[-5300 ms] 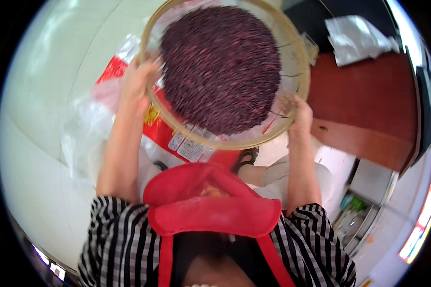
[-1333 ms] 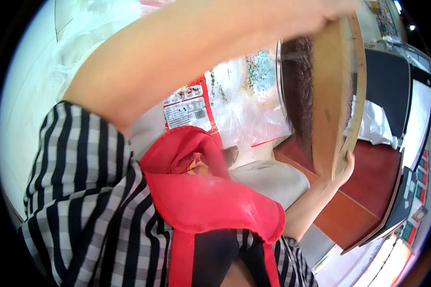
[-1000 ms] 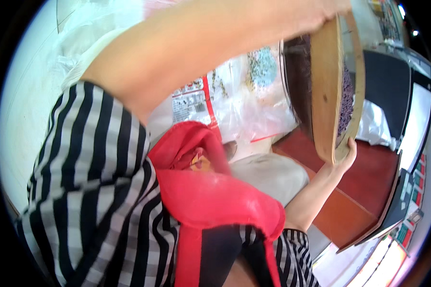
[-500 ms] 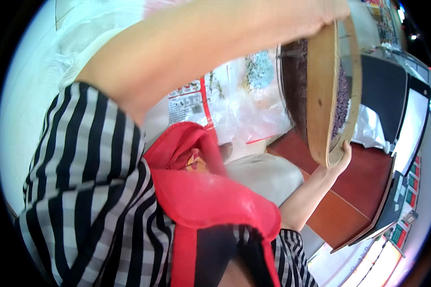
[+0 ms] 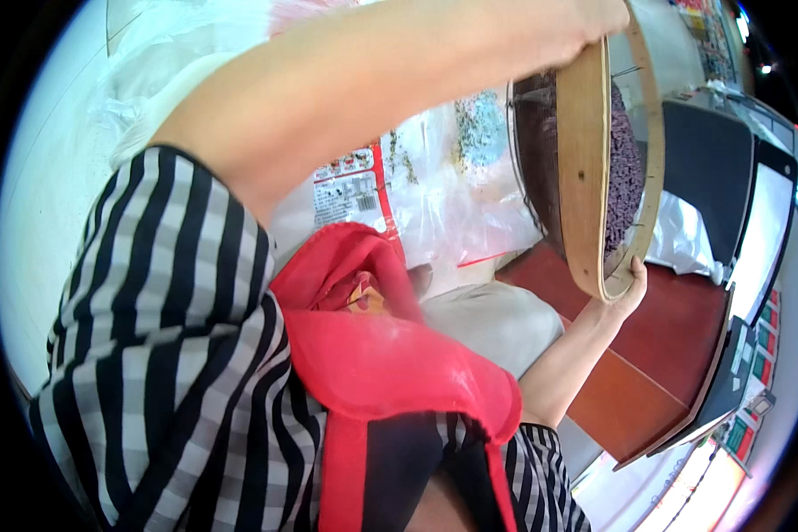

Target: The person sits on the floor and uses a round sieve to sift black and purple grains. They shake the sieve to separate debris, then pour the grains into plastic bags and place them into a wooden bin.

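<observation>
A round wooden-rimmed sieve is tilted steeply on its edge at the upper right, and I hold it between both hands. My left hand grips the rim at the top; part of it is cut off by the picture's edge. Down at the lower end, my right hand is wrapped round the rim, its fingers on the outer side. Small purple grains or buds lie inside against the mesh. The dark mesh bulges on the side toward the plastic sheeting.
Clear plastic sheeting with a patch of blue and green bits spreads below my left forearm. A reddish-brown surface lies beyond my right hand. A black panel and white plastic stand behind the sieve.
The sieve has shifted a little to the left and up with both hands. More of the purple contents shows inside it. Both hands keep their hold.
</observation>
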Action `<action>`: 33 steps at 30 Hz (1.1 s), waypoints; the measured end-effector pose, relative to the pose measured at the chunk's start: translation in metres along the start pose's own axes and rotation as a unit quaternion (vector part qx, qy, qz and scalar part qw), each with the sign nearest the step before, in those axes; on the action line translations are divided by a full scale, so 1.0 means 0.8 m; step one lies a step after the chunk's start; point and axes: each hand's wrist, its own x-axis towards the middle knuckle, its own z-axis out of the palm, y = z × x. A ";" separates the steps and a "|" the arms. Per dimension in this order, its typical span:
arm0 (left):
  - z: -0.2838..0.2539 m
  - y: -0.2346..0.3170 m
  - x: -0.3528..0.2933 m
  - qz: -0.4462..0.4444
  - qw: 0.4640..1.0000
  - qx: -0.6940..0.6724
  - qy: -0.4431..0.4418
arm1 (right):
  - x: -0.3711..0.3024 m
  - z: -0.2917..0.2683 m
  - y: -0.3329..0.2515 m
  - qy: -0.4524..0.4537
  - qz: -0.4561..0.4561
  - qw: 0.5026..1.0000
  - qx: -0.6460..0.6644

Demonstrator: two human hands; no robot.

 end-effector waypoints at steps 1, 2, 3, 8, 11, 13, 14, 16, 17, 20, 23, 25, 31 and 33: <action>0.006 0.002 -0.008 -0.044 0.999 -0.015 0.000 | -0.008 -0.012 0.000 -0.087 0.032 0.995 0.039; 0.000 -0.014 -0.011 0.047 0.998 0.006 -0.031 | -0.014 -0.024 0.005 -0.190 0.071 0.976 0.082; -0.001 -0.021 -0.005 0.077 0.996 0.019 -0.050 | -0.025 -0.040 0.008 -0.276 0.109 0.948 0.119; -0.040 -0.074 0.071 0.042 0.997 0.054 -0.046 | 0.012 -0.002 0.006 -0.031 0.042 0.996 0.068; -0.022 -0.071 0.010 0.014 0.999 -0.001 -0.053 | -0.002 -0.078 0.028 -0.062 0.082 0.985 0.141; -0.046 -0.090 0.005 0.030 0.996 -0.021 -0.078 | 0.008 -0.075 0.022 -0.047 0.029 0.989 0.134; -0.048 -0.091 0.008 0.015 0.999 0.022 -0.027 | 0.031 -0.066 0.020 -0.060 0.003 0.993 0.103; -0.088 -0.146 0.029 -0.032 0.999 -0.002 0.024 | 0.039 -0.053 0.010 -0.090 -0.015 0.991 0.093; -0.110 -0.166 0.033 -0.069 0.995 0.024 0.062 | 0.024 -0.038 0.015 -0.084 -0.029 0.993 0.083; -0.131 -0.177 0.038 -0.211 0.967 0.062 0.126 | 0.025 -0.039 0.030 -0.078 -0.035 0.994 0.065; -0.126 -0.186 0.040 -0.295 0.929 0.146 0.168 | 0.052 -0.041 0.028 -0.100 -0.009 0.994 0.039; -0.126 -0.198 0.037 -0.313 0.907 0.201 0.197 | 0.072 -0.040 0.041 -0.118 0.016 0.993 0.021; -0.197 -0.279 0.015 -0.314 0.878 0.205 0.297 | 0.110 -0.034 0.057 -0.214 0.053 0.973 -0.068; -0.173 -0.278 -0.009 -0.301 0.868 0.223 0.325 | 0.117 -0.037 0.052 -0.198 0.061 0.975 -0.076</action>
